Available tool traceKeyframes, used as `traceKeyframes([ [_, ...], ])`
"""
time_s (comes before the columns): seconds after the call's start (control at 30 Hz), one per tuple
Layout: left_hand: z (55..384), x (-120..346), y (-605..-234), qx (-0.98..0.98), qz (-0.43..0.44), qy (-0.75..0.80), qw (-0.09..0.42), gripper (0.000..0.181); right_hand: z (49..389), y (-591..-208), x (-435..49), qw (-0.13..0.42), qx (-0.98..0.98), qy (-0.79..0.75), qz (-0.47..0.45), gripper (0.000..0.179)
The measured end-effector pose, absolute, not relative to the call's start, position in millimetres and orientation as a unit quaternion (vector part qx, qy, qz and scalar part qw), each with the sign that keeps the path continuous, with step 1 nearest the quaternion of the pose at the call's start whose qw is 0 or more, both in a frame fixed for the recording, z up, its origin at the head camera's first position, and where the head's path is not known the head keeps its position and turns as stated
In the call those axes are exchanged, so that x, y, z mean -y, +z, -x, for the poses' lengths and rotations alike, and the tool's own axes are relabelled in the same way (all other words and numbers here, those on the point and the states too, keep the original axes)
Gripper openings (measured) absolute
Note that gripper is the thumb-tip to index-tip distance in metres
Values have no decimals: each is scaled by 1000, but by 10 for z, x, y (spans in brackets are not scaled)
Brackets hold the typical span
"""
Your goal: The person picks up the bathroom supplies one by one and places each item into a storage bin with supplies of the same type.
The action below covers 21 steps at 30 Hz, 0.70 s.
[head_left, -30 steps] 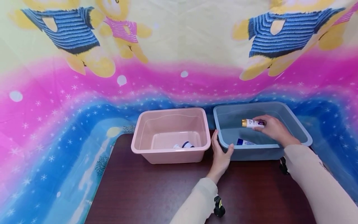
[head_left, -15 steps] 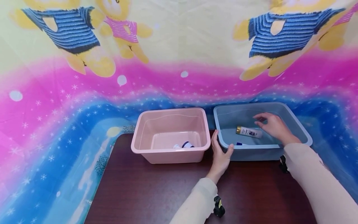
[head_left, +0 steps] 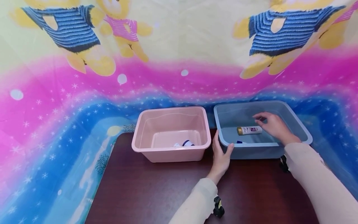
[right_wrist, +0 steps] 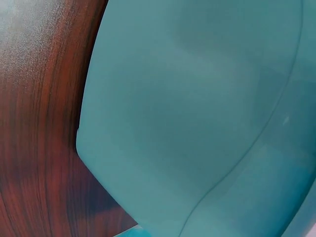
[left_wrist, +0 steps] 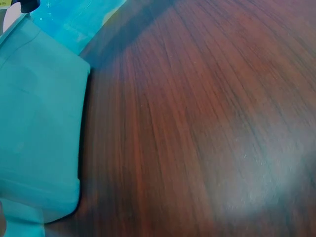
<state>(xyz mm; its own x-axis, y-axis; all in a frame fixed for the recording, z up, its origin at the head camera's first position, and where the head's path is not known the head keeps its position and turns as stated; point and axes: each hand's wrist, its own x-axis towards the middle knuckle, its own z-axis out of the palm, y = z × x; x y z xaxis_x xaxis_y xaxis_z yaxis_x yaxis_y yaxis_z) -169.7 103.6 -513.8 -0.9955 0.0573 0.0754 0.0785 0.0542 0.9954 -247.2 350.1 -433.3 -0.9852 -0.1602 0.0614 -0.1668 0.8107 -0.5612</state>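
Note:
A white bottle with a gold cap [head_left: 249, 130] lies on its side on the floor of the blue-grey bin [head_left: 255, 151]. My right hand [head_left: 272, 125] hovers over the bin just right of the bottle, fingers loosely bent and holding nothing. In front of the bottle, the dark blue end of another item [head_left: 240, 142] peeks over the near rim, the rest of it hidden. My left hand [head_left: 221, 158] rests against the bin's near left corner, thumb along the front and fingers up the left side. Both wrist views show mostly bin wall, with the hands largely outside them.
Left of the blue-grey bin stands a pink bin [head_left: 170, 150], holding a white item with a dark blue band [head_left: 188, 143] and a smaller white piece beside it. Both stand at the back of a dark brown wooden table [head_left: 156, 189], close to a patterned cloth backdrop [head_left: 179, 84].
My right hand has let go of the bottle, which dropped to the bin floor and then turned slightly. The left hand keeps its place at the corner.

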Motion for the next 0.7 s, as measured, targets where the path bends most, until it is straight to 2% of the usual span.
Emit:
traceKeyframes([
  [0.17,1689,-1007,-5102,737,45,-674,-19,76,2438,-4304,-3499,16,953,292,-85,41],
  [0.47,1648,-976,-5014,745,23,-665,-35,76,2329,-4287,-3473,55,953,281,-95,38],
  [0.7,1582,-869,-4980,748,41,-661,-40,73,2180,-4237,-3396,80,947,298,-86,38],
])
